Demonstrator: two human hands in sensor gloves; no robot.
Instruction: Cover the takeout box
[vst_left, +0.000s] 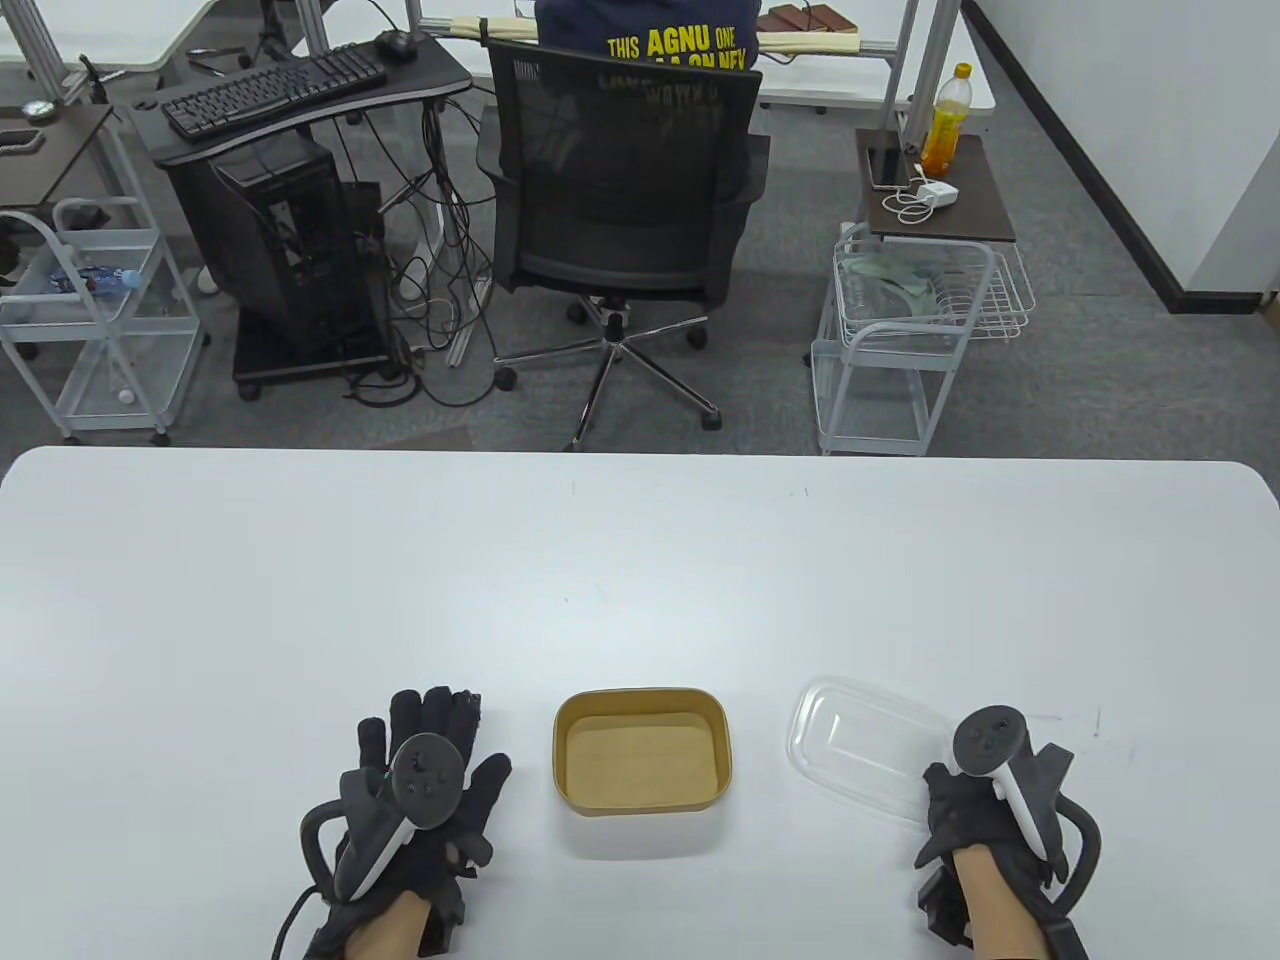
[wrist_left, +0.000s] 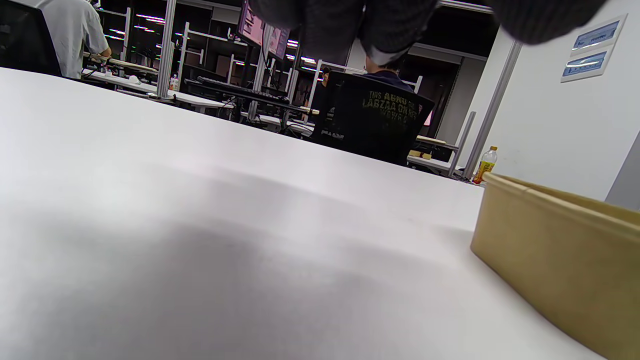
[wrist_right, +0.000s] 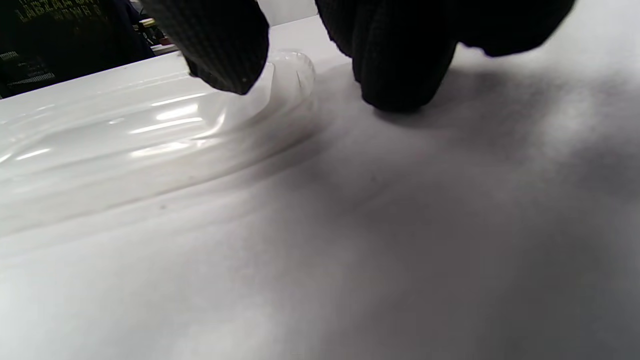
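Right hand (vst_left: 985, 800) grip touches clear lid (vst_left: 860, 745) edge.

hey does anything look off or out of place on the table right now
Nothing stands out. The brown takeout box sits open, upright and empty; its clear lid lies flat beside it, undamaged, at the right hand.

We wear black knit sensor gloves on our left hand (vst_left: 425, 790) and right hand (vst_left: 975, 810), grey-and-white trackers strapped on, bare forearms showing.

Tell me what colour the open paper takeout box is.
Kraft brown paper takeout box, clearest in the table view.
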